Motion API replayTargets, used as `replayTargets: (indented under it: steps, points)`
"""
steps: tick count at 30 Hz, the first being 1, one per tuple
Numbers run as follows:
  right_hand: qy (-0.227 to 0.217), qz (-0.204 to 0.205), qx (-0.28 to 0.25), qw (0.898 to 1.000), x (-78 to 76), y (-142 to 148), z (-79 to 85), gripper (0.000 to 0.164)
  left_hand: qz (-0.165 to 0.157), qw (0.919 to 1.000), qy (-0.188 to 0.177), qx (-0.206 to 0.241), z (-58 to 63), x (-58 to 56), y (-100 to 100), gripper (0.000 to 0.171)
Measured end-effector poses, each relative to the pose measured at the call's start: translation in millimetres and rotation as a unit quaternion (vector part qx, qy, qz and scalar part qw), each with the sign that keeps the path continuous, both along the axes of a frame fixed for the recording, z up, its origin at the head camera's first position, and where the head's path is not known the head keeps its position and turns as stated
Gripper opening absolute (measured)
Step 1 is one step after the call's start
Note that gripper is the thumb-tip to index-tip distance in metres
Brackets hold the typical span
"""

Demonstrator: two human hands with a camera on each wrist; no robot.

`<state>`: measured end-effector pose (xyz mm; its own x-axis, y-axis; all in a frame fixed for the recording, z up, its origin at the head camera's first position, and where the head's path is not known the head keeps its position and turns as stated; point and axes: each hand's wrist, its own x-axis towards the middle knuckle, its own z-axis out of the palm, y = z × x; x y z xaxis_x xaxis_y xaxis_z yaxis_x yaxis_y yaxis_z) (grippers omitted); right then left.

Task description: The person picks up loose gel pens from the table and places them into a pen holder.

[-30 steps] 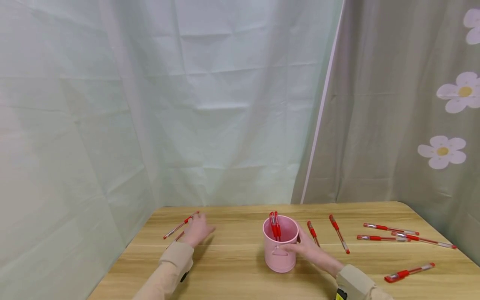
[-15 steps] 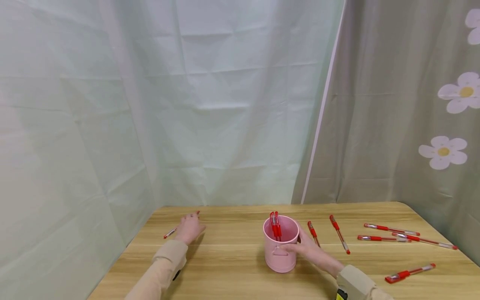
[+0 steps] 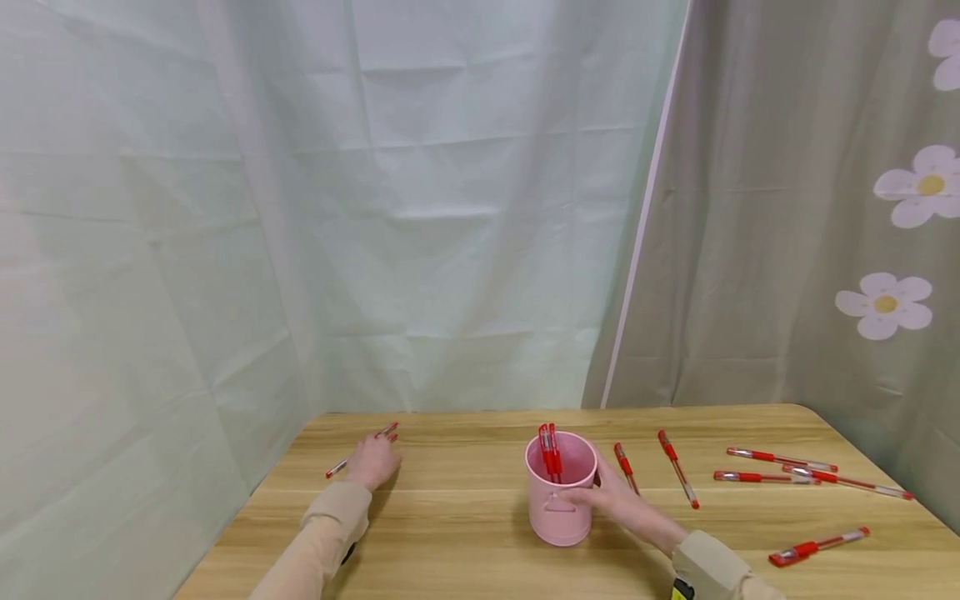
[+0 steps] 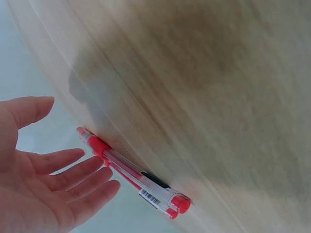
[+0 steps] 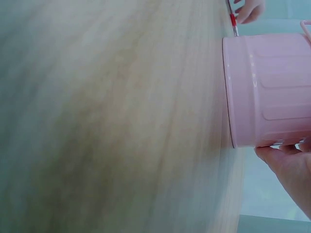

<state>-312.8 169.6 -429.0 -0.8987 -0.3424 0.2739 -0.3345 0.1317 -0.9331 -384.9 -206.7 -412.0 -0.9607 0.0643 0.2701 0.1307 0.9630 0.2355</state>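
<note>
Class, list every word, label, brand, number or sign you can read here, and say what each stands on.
No text can be read.
Barcode label on a red pen by the left hand: printed bars, any characters too small and blurred.
Pink bucket: no lettering on the visible sides.

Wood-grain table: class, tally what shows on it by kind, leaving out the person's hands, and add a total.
Pink cylindrical container: 1
Slim clear-and-red plastic pens showing inside it: 2
Matching loose pens outside it: 8
Total: 11
</note>
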Motion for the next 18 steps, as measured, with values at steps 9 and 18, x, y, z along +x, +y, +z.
replayTargets:
  steps: [9,18]
  points:
    - [-0.012,-0.015,-0.003,1.000,2.3,-0.6,0.9,0.074,-0.008,0.9989,0.007,-0.046,-4.8,-1.9,-4.9,0.013]
    - [-0.010,-0.001,-0.014,1.000,0.8,-1.6,0.7,0.073,0.015,0.9992,-0.004,-0.036,-8.2,-5.3,-6.1,0.017]
